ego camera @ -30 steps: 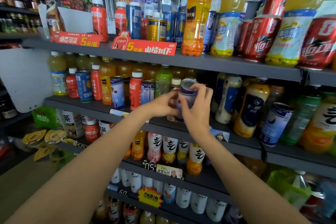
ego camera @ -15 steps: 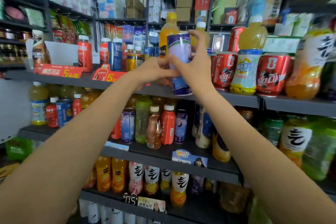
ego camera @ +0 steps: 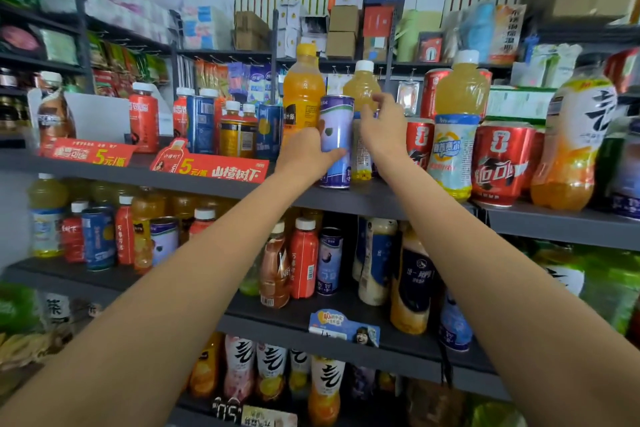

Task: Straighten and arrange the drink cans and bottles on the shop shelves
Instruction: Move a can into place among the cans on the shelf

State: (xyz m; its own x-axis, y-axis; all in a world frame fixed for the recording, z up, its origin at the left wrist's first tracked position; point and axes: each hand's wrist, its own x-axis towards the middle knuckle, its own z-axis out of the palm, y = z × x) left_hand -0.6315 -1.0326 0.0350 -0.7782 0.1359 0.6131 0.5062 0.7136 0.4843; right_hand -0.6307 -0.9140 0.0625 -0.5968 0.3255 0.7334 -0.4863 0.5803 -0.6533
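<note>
A purple and white drink can stands upright at the front edge of the upper grey shelf. My left hand grips its lower left side. Just right of the can, my right hand has its fingers curled on a pale yellow juice bottle with a white cap that stands behind the can. A taller orange juice bottle stands to the left of the can.
Red cans and a yellow bottle with a blue label crowd the upper shelf on the right. Blue cans and red bottles stand on the left behind red price signs. The shelf below holds mixed bottles and cans.
The can came up from the middle shelf, carried by both hands, and now rests on the upper shelf. My right hand has left the can for the yellow bottle.
</note>
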